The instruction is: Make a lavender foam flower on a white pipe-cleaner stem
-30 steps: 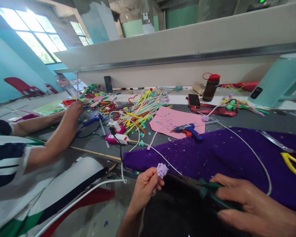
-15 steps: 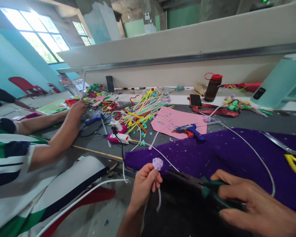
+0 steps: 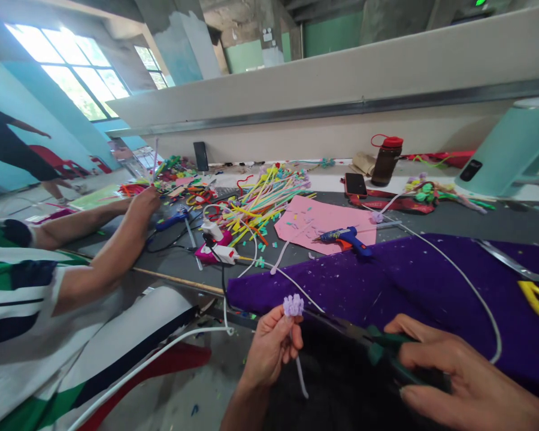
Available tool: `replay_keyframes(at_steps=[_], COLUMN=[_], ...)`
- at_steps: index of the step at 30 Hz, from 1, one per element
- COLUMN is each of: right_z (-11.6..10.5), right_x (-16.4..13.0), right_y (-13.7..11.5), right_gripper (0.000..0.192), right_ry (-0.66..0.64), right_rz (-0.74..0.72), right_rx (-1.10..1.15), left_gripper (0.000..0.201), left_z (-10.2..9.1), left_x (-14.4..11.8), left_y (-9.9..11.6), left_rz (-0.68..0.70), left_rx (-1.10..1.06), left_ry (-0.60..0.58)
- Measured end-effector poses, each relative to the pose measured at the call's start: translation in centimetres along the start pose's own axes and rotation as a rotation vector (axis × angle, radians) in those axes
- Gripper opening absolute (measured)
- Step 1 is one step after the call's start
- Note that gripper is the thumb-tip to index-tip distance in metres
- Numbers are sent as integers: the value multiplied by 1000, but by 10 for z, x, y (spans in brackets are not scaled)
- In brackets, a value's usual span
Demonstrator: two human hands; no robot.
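Note:
Between the thumb and fingers of my left hand [image 3: 272, 344] is a lilac pipe-cleaner flower [image 3: 293, 305], its fuzzy head up and its thin stem hanging below. My right hand [image 3: 458, 368] grips scissors with dark green handles [image 3: 393, 347]. Their dark blades point left, close to the flower but seemingly apart from it; the tips are hard to make out against the dark cloth beneath. Just beyond both hands lies a purple cloth [image 3: 377, 275]. A blue glue gun [image 3: 345, 236] rests on a pink sheet [image 3: 296, 218] farther back.
Colourful pipe cleaners [image 3: 269, 194] are heaped mid-table beside a power strip [image 3: 220, 251]. A white cable [image 3: 462, 275] crosses the purple cloth. Yellow-handled scissors [image 3: 536, 299] lie at right, near a teal kettle [image 3: 503, 149]. At left a co-worker's forearm [image 3: 121, 245] reaches over the table.
My left hand has shifted slightly right and down, and the flower has turned, its stem end swinging right. My right hand has hardly moved. A background person shows more at far left.

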State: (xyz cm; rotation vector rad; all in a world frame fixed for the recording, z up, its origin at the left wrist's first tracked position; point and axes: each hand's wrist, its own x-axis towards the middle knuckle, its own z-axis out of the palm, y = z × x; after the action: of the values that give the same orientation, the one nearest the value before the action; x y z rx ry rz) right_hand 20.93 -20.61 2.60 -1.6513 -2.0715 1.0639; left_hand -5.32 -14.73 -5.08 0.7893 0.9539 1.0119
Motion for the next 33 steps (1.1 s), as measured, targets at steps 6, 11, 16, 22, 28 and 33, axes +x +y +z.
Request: replay_keyframes(at_steps=[6,11,16,22,28,33], right_z=[-2,-3,0,0,-2,-1], right_x=[1,1,0,-2,1,0], right_y=[-5,-8,-6,-5,-10,-10], right_gripper=[12,12,10,13,11,11], right_ry=[-16,7,9,26,-13,-21], right_rz=[-26,-37,-47,-8,-35,-24], right_rx=[2,0,44,64,23,8], left_gripper=[26,27,28,26,24,24], left_z=[3,3,2,2,1,-1], left_x=[-2,-2,-1,-1,-2,-2], left_y=[2,0,-3,-1,-1,-2], left_rz=[-3,-14,-20,16,45,66], left_rx=[45,72,77,134,232,288], left_ry=[26,17,17,19,31,28])
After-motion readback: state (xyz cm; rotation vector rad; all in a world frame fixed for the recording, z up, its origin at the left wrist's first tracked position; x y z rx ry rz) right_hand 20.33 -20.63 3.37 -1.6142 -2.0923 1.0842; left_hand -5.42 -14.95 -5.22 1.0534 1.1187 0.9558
